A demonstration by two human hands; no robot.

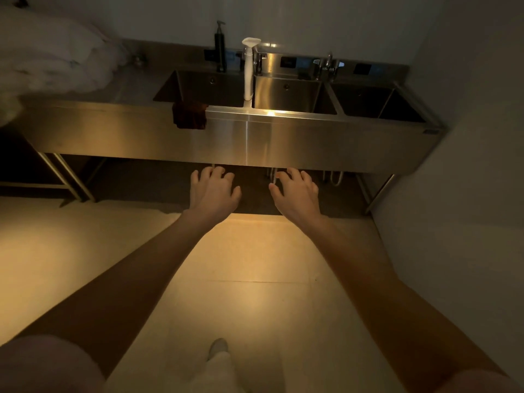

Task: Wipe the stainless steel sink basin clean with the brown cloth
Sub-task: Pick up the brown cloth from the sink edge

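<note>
A stainless steel sink unit (255,137) with three basins stands ahead against the wall. The brown cloth (189,114) hangs over the front rim of the left basin (204,86). My left hand (212,191) and my right hand (296,192) are stretched forward, palms down, below the unit's front panel. Both have loosely spread fingers and hold nothing. They are well short of the cloth and touch nothing.
A dark soap pump (219,48) and a white faucet (249,69) stand behind the basins; metal taps (327,65) sit further right. White bundled fabric (54,52) lies on the left drainboard. A wall (467,137) closes the right side. Pale floor (255,265) lies below.
</note>
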